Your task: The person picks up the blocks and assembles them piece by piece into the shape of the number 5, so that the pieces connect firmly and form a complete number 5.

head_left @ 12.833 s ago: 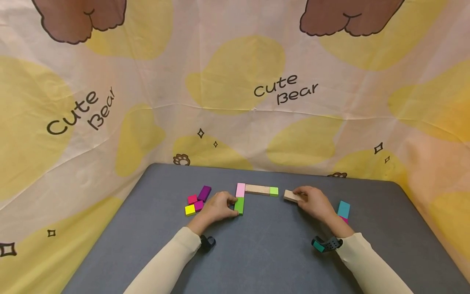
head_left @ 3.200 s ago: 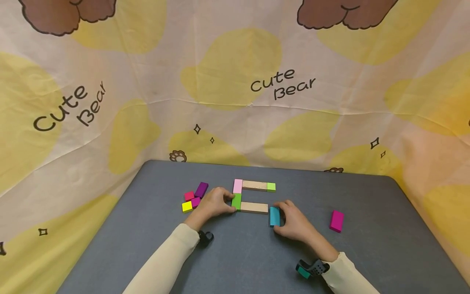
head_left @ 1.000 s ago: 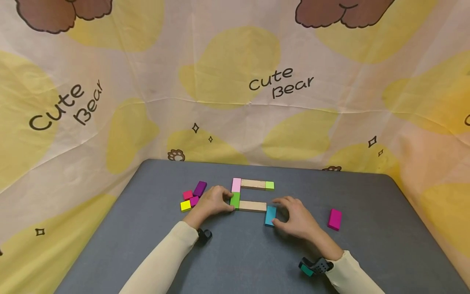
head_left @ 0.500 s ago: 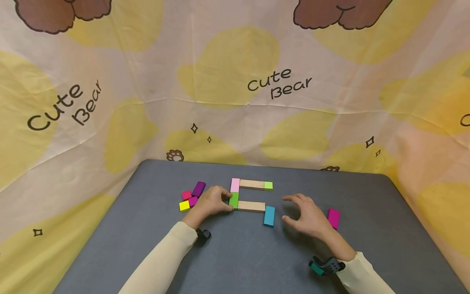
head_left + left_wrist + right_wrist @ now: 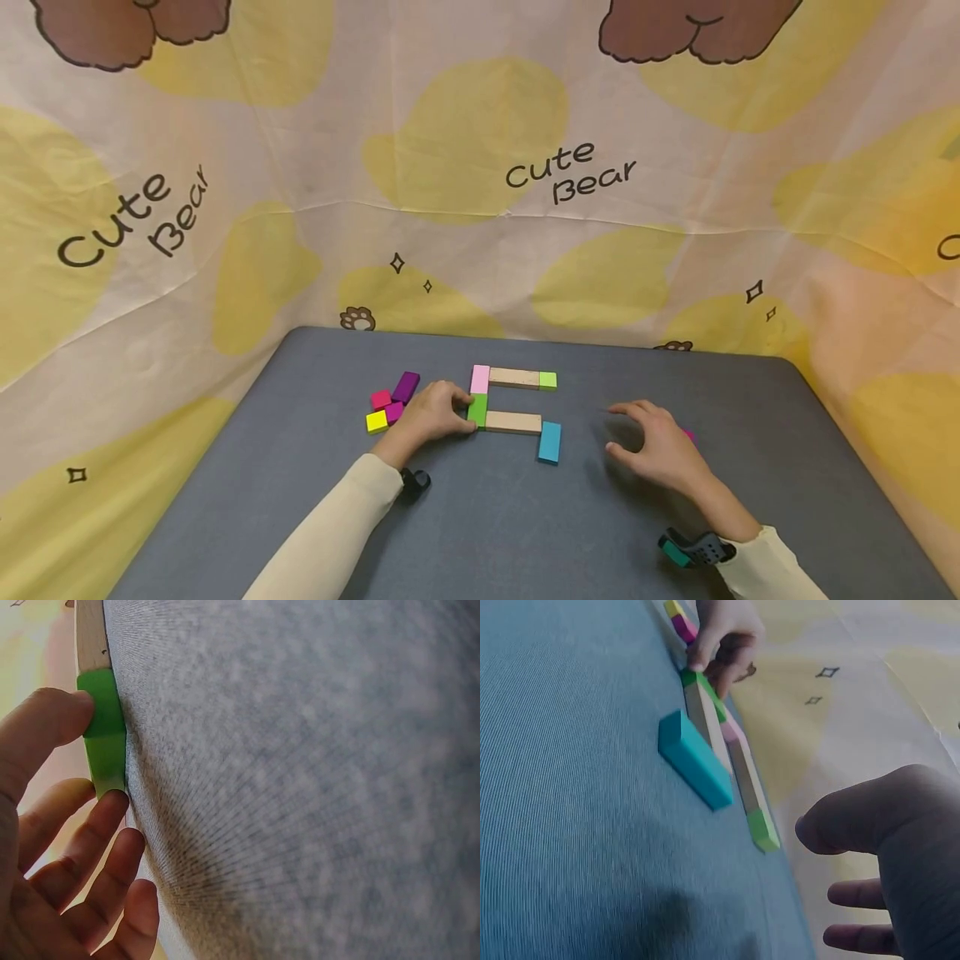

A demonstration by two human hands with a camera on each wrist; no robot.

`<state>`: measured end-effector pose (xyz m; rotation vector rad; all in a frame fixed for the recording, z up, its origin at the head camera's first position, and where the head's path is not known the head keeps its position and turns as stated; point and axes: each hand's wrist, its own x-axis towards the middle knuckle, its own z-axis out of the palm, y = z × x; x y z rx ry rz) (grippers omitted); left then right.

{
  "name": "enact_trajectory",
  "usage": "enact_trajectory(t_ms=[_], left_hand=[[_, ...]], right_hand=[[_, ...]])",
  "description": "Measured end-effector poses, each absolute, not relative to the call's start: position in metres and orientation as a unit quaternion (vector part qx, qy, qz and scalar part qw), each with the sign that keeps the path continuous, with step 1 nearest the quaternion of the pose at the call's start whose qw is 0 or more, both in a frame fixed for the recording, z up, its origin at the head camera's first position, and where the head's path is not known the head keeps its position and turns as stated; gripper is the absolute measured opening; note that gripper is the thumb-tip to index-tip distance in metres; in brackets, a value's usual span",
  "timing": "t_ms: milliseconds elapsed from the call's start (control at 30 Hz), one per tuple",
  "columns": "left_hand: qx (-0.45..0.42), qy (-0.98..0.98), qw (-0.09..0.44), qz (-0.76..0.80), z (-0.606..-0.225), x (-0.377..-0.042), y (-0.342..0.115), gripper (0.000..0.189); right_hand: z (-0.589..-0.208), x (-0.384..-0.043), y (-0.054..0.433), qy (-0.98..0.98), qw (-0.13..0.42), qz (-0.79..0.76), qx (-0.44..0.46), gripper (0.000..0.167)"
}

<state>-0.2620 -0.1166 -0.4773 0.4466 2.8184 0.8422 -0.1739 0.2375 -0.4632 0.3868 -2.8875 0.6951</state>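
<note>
My left hand (image 5: 435, 410) pinches the green block (image 5: 477, 410) between thumb and fingers, as the left wrist view also shows. A pink block (image 5: 480, 378) adjoins its far end. Two wooden blocks run rightward: the back one (image 5: 514, 377) from the pink block to a small light green block (image 5: 548, 381), the front one (image 5: 513, 422) from the green block. A blue block (image 5: 550, 442) lies at the front one's right end. Over the table's right side my right hand (image 5: 660, 446) holds nothing, fingers apart, and mostly covers a magenta block (image 5: 690, 435).
Left of my left hand lie a dark purple block (image 5: 407, 387), a red block (image 5: 381, 400), a magenta-purple block (image 5: 394, 412) and a yellow block (image 5: 377, 422). The grey tabletop (image 5: 480, 533) meets a patterned cloth (image 5: 450, 250) at its back edge.
My right hand has let go of the blue block at the front wooden block's end and moved right, toward the magenta block. My left hand stays at the green block.
</note>
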Motion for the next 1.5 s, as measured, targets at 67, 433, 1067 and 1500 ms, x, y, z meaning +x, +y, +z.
enact_trajectory(t_ms=[67,433,1067,1500], left_hand=[[0.149,0.944,0.085,0.283,-0.477,-0.262,-0.117,0.048],[0.148,0.944,0.082,0.283,-0.478,-0.260,-0.115,0.048],[0.150,0.946,0.076,0.278,-0.475,-0.264,-0.119,0.049],[0.147,0.947,0.085,0.272,-0.477,-0.264,-0.117,0.049]], right_hand=[[-0.463,-0.173,0.243,-0.963,0.072,0.230,0.123,0.050],[-0.460,-0.169,0.272,-0.975,0.053,0.203,0.078,0.054],[-0.470,-0.170,0.293,-0.973,0.067,0.211,0.068,0.052],[-0.478,-0.162,0.303,-0.969,0.083,0.221,0.079,0.051]])
